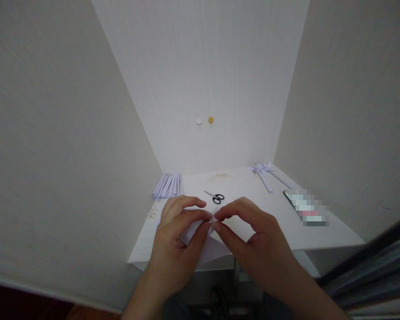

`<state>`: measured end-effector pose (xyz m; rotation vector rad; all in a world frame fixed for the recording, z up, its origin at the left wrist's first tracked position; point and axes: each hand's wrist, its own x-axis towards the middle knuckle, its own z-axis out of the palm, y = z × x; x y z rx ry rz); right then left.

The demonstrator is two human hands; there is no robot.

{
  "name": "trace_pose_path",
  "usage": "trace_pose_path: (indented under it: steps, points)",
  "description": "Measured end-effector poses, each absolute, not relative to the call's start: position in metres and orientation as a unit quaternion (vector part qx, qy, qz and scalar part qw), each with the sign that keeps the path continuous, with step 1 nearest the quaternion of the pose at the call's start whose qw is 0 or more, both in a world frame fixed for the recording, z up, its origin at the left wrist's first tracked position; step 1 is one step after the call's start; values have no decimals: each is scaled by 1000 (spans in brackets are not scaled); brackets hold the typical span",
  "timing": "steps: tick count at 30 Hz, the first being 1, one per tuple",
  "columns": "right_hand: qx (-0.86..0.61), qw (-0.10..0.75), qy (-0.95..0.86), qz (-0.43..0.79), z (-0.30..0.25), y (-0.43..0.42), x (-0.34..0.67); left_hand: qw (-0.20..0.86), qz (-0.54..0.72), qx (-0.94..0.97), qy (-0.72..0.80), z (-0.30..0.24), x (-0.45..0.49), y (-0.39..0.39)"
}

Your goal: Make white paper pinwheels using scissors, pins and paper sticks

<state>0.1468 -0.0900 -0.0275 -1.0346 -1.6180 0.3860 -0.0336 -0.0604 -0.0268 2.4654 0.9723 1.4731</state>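
My left hand (178, 242) and my right hand (253, 235) meet over the near edge of a white table (320, 233). Both pinch the top of a white sheet of paper (213, 251), thumbs and forefingers pressed together at one small fold. The sheet hangs down between my palms and is partly hidden by them. Black-handled scissors (215, 197) lie on the table just beyond my fingertips, apart from both hands.
A bundle of folded white paper strips (168, 185) lies at the back left. A bow-like piece of white strips (266, 174) sits at the back right, a blurred flat object (306, 208) on the right. Walls close in left, right and behind; two small hooks (205, 121) on the back wall.
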Motion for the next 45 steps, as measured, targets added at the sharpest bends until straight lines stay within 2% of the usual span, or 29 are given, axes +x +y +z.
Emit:
trace_pose_path:
  steps: [15,30,45]
  points:
    - [-443,543,-685,198,-30,-91,150,84,473,815,324,-27,-32,-61]
    - [-448,536,-684,209,-33,-94,156,45,475,811,340,-27,-37,-62]
    - [-364,509,-739,251,-29,-93,167,92,429,840,321,-24,-43,-63]
